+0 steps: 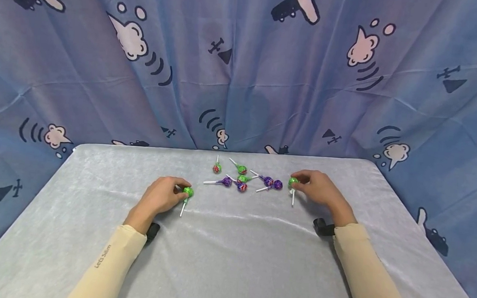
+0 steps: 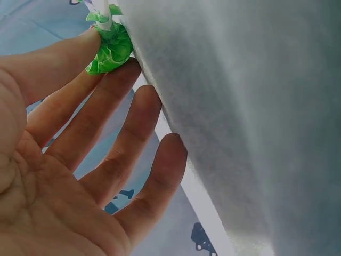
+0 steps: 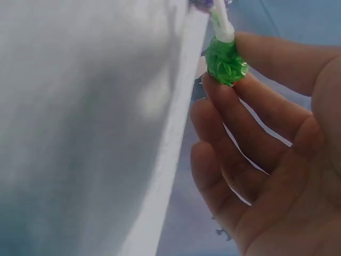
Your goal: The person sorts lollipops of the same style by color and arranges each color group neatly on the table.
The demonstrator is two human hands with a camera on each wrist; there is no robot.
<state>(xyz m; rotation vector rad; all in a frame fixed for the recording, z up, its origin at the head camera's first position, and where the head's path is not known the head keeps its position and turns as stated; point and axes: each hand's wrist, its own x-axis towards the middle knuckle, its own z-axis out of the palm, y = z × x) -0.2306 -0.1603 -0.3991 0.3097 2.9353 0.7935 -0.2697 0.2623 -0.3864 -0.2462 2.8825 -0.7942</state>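
On the left side of the table, my left hand (image 1: pixel 162 195) pinches a green-wrapped lollipop (image 1: pixel 188 191) by its head, between thumb and fingers. Its white stick points toward me. In the left wrist view the lollipop's green wrapper (image 2: pixel 113 52) shows at the fingertips, the other fingers spread beside it. My right hand (image 1: pixel 318 187) pinches another green lollipop (image 1: pixel 293 182) by the head, stick also toward me; the right wrist view shows its crinkled wrapper (image 3: pixel 226 63) between thumb and fingers. Between the hands lie several lollipops, among them a purple one (image 1: pixel 226 182) and a green one (image 1: pixel 242 169).
The loose group also includes a red-and-green lollipop (image 1: pixel 217 168) at the back and purple ones (image 1: pixel 277 184) near my right hand. A pale grey cloth covers the table (image 1: pixel 239 260). Behind its far edge hangs a blue patterned curtain (image 1: pixel 244 66).
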